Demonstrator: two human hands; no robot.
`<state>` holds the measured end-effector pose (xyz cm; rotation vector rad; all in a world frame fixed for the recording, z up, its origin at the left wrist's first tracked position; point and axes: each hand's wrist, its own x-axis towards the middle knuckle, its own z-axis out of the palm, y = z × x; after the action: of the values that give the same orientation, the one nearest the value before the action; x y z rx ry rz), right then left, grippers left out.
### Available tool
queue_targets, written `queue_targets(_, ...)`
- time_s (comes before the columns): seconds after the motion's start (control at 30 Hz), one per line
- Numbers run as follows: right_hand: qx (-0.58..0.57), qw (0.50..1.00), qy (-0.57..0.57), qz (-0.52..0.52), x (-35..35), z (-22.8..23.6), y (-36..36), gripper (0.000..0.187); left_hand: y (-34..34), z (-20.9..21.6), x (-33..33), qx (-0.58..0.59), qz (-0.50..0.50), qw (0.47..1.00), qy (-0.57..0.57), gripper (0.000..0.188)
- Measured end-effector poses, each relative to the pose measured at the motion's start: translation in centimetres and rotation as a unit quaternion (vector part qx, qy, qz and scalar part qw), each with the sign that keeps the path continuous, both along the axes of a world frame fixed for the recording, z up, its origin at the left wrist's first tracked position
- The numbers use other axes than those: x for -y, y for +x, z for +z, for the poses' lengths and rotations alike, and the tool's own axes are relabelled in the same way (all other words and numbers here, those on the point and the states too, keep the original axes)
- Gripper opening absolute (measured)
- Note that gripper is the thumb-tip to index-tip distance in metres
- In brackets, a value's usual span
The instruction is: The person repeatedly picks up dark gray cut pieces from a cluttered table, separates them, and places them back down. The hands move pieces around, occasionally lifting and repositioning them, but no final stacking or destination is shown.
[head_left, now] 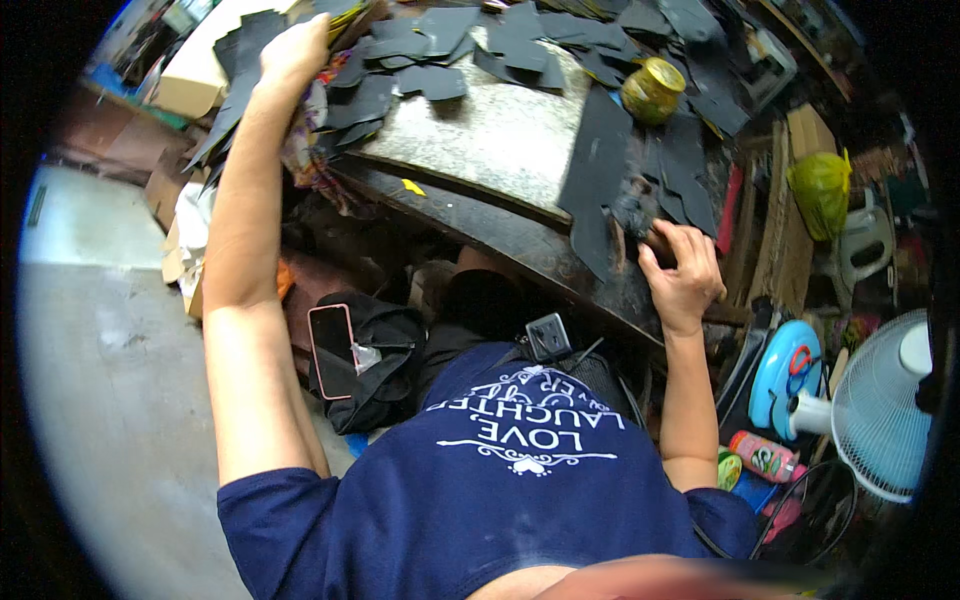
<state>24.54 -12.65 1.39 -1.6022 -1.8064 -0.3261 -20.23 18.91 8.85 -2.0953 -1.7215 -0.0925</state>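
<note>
At the far left of the worktable (500,150), my left hand (295,55) is closed with its arm stretched out. Black cut sheets and a bit of yellow lie beside it; what its fingers hold, if anything, is hidden. Near the table's right front edge, my right hand (685,265) has its fingers curled round the brown stub end of a dark, blackened tool (632,208), whose kind I cannot make out. This tool rests by a long black sheet (597,160). Several notched black pieces (432,82) lie across the pale board. A yellowish, stained jar (653,90) stands beyond my right hand.
A white and blue fan (880,400) stands at the right, near red-handled scissors (798,362) on a blue round lid and a pink bottle (765,457). A yellow bag (820,195) sits farther back. On my lap lie a pink-edged phone (332,350) and dark cloth.
</note>
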Motion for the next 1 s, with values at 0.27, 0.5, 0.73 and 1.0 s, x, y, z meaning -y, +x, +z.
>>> queue_targets(0.27,-0.007,0.998,-0.054,-0.02,2.1,-0.1,0.8,0.03,-0.6,-1.5,1.2,0.077,0.007,0.997,-0.016,0.042)
queue_targets(0.5,0.011,0.998,-0.062,-0.022,2.3,-0.3,1.1,0.033,5.9,-1.3,5.6,-0.049,0.064,0.971,0.223,0.051)
queue_targets(0.73,0.004,0.998,-0.052,-0.025,2.4,-0.2,1.1,0.033,19.1,-5.3,14.9,0.297,-0.246,0.922,-0.035,0.031)
queue_targets(1.0,-0.006,0.997,-0.07,-0.024,2.7,-0.2,1.1,0.031,24.2,-8.7,18.5,0.507,-0.258,0.799,-0.196,0.059)
